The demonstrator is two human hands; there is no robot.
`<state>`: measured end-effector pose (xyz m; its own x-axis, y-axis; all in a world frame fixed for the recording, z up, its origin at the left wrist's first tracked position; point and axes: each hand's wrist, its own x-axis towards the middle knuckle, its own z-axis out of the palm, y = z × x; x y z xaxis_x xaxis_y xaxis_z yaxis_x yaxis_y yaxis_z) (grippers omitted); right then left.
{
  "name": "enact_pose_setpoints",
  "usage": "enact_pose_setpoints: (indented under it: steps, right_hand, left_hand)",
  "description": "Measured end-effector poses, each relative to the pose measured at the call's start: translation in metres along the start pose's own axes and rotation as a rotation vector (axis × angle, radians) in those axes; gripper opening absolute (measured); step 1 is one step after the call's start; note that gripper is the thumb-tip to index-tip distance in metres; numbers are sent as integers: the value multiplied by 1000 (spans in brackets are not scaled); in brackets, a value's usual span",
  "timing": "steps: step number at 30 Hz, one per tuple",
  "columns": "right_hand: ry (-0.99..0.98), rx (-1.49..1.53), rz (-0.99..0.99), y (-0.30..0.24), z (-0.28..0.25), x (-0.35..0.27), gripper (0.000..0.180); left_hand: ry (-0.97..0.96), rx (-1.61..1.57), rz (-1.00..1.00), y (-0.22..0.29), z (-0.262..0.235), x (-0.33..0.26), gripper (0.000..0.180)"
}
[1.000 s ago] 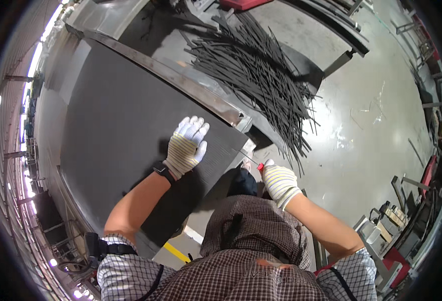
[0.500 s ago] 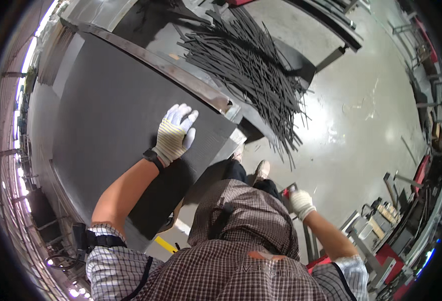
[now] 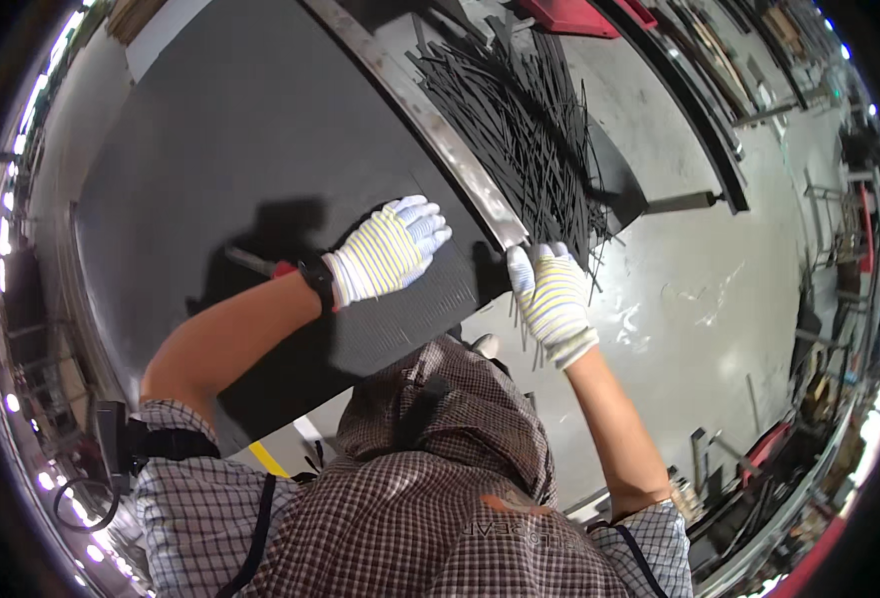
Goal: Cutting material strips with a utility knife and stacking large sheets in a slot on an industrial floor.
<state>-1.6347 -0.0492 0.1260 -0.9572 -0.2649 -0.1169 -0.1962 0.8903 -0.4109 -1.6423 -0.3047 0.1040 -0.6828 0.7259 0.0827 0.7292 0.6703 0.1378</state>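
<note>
At left, a red-handled tool (image 3: 282, 269) lies on the black sheet (image 3: 230, 149). The left hand (image 3: 390, 249) rests flat there, holding nothing, seemingly steadying it. The metal bar (image 3: 438, 125) crosses beyond; the right hand (image 3: 553, 304) is at its near end, grip unclear. Handling the bar seems the current step; shifting it calls for a firm hold.

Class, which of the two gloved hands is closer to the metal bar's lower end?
The right hand, right beside that end of the metal bar; the left hand is farther off, over the dark sheet.
</note>
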Motion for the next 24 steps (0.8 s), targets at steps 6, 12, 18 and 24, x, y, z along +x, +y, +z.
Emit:
enact_pose_setpoints:
  steps: [6, 12, 18, 24]
  right_hand:
    - [-271, 293, 43, -5, 43, 64, 54]
    - [-573, 565, 267, -14, 45, 104, 74]
    - [-614, 687, 339, -7, 37, 94, 80]
    - [-648, 613, 412, -5, 34, 97, 71]
  left_hand:
    - [182, -109, -51, 0, 22, -8, 38]
    - [259, -204, -125, 2, 22, -9, 35]
    - [267, -204, -145, 5, 21, -10, 33]
    - [323, -195, -136, 5, 24, -9, 29]
